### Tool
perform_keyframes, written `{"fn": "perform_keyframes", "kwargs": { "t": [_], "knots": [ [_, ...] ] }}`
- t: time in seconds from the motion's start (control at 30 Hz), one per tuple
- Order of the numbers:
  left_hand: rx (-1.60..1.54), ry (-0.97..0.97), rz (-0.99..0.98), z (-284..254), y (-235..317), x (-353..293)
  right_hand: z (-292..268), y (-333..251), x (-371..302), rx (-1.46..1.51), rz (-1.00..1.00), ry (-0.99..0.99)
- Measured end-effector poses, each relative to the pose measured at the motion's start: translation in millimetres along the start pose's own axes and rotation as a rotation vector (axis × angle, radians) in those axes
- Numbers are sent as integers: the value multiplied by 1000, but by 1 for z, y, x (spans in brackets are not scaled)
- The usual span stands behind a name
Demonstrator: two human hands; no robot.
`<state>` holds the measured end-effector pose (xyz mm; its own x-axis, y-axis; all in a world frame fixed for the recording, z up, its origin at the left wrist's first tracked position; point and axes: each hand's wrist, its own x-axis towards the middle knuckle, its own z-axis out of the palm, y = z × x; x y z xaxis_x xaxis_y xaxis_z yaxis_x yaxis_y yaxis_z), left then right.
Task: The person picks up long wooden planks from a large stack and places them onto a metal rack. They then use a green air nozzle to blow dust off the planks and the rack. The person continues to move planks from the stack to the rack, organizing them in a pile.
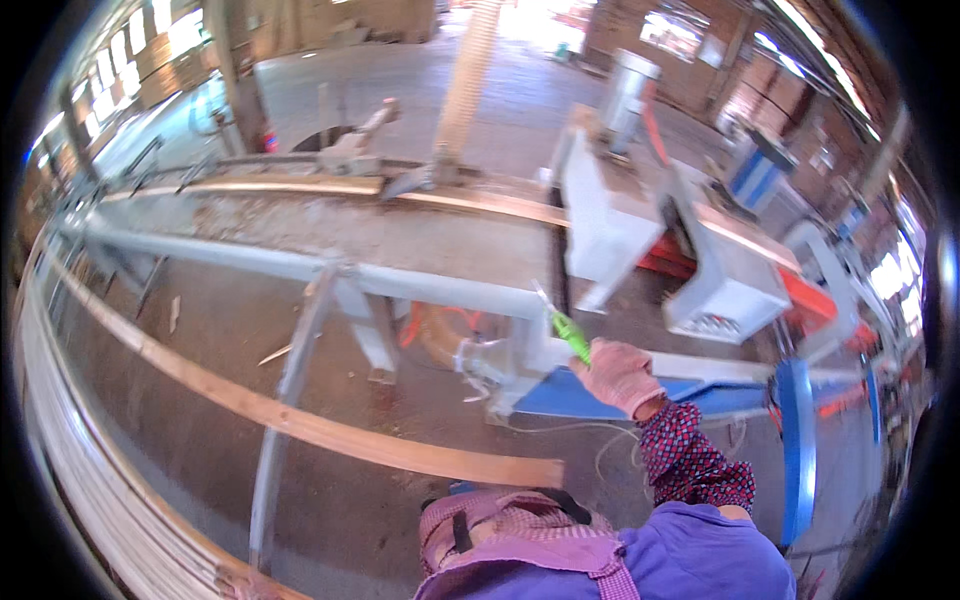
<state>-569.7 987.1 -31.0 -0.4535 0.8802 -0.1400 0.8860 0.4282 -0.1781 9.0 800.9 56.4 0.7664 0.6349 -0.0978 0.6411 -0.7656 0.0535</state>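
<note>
My right hand [618, 376], in a pink work glove, is closed around a slim green-handled tool [572, 338]. A thin pale tip juts from its far end, and motion blur hides its exact kind. The tool is held up in front of the near edge of a long, dusty machine table [450, 245]. My left hand does not show. Nearer to me and to the left, a long wooden strip [330, 428] lies across a metal support bar [290, 385], its cut end close to my apron.
A stack of long pale strips [90, 480] runs along the left. Wooden strips [480, 200] lie along the table's back fence. White machine housings [610, 215], a blue panel [797, 450] and orange parts [805, 298] stand at right. A ribbed hose [468, 80] rises behind the table.
</note>
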Motion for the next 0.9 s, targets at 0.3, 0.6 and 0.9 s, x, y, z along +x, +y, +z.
{"fn": "perform_keyframes", "kwargs": {
  "t": [0.3, 0.6, 0.9],
  "knots": [
    [-4, 125, 13, 8, -3, 5, 35, 133, -143, 182, 234, -67],
    [16, 174, 91, 61, -29, -34, 27, 218, -187, 54, 296, -97],
    [54, -15, 352, 70, -33, -60, 26, 254, -183, 258, 207, -42]
  ]
}}
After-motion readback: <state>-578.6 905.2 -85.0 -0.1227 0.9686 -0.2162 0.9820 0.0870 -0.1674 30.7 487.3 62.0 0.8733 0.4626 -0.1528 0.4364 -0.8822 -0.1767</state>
